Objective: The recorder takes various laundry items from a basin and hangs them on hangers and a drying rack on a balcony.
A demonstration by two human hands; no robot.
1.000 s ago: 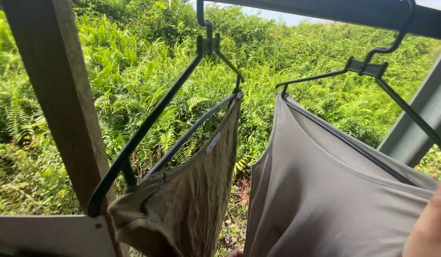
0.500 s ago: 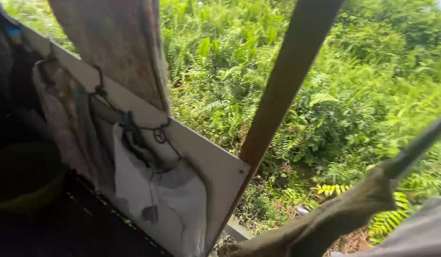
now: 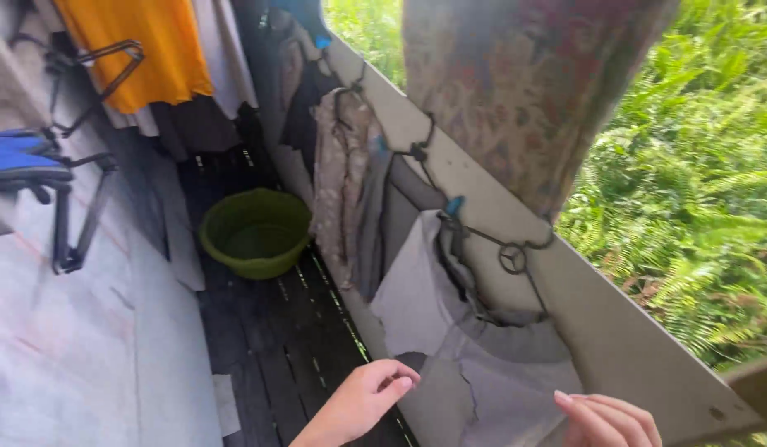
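Grey cloth (image 3: 483,389) between left hand (image 3: 363,401) and right hand (image 3: 611,420), ungripped.

Both hands enter from the bottom edge, bare and holding nothing. The left hand (image 3: 363,397) reaches up and to the right on a bare forearm, palm turned down, its fingers (image 3: 397,382) curled loosely inward so the tips bend toward the palm. The right hand (image 3: 608,418) sits lower and to the right of it, only partly in frame, its back facing up and fingers (image 3: 578,407) extended leftward toward the left hand. A clear gap separates the two.
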